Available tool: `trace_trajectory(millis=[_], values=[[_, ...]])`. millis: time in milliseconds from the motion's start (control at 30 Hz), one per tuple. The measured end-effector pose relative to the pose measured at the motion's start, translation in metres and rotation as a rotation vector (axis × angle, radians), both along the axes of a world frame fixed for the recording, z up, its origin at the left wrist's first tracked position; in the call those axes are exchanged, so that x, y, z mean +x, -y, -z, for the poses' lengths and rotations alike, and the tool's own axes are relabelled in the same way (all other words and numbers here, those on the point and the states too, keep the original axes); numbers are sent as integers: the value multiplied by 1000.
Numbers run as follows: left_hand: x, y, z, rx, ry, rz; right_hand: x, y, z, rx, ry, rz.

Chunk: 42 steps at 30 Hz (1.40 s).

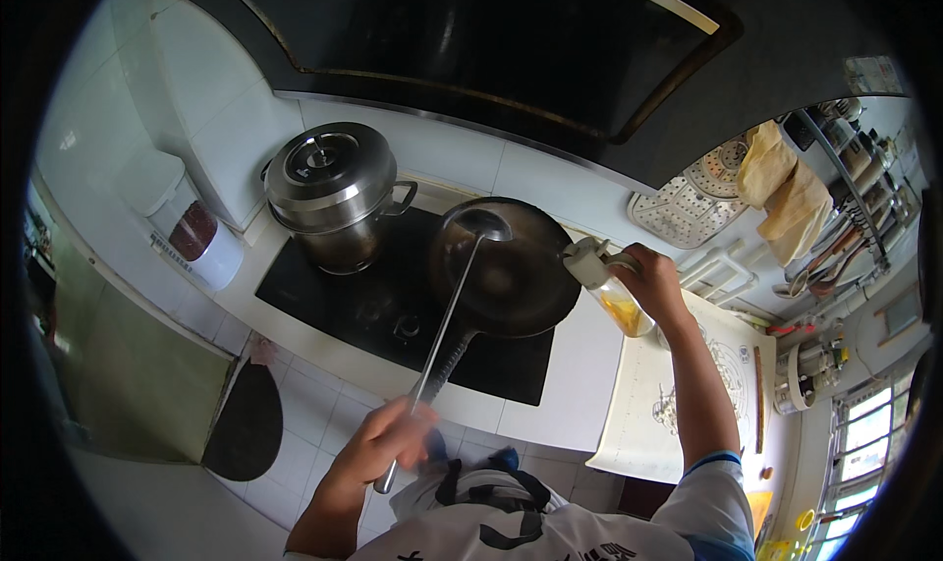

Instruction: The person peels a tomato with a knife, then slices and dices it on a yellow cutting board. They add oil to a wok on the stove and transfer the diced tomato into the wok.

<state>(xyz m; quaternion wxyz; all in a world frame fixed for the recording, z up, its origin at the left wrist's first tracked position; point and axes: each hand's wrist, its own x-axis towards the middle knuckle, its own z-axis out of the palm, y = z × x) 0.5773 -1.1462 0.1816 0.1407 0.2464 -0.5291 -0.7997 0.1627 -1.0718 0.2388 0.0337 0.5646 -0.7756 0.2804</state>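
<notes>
My left hand (394, 436) grips the handle of a long metal ladle (447, 324), slightly blurred. The ladle's bowl rests in or just above the far side of a dark wok (516, 288) on the black cooktop (361, 310). A black wok handle points toward me beneath the ladle. At the wok's right edge, my right hand (650, 281) holds a clear oil bottle (625, 307) by its grip. The bottle has a pale top, holds some yellow oil and leans toward the wok. No stream of oil can be made out.
A lidded steel pot (331, 192) stands on the cooktop's left. A range hood (442, 38) hangs above. On the right counter, a pale mat (641, 413) bears white strips and a rolling pin (759, 399). A grain dispenser (199, 229) is at left; utensils (832, 266) hang at right.
</notes>
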Motion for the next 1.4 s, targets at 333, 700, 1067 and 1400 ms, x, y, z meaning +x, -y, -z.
trace_trajectory(millis=[333,700,1067,1400], values=[[9,8,15,-9,-76,3,-3,34,-8,206,-167,-55],[14,13,14,-38,-20,-8,13,78,-19,401,-248,-54],[21,20,14,-23,4,-58,48,140,-11,548,-280,-181],[16,26,15,20,22,-88,17,185,8,416,-357,13]])
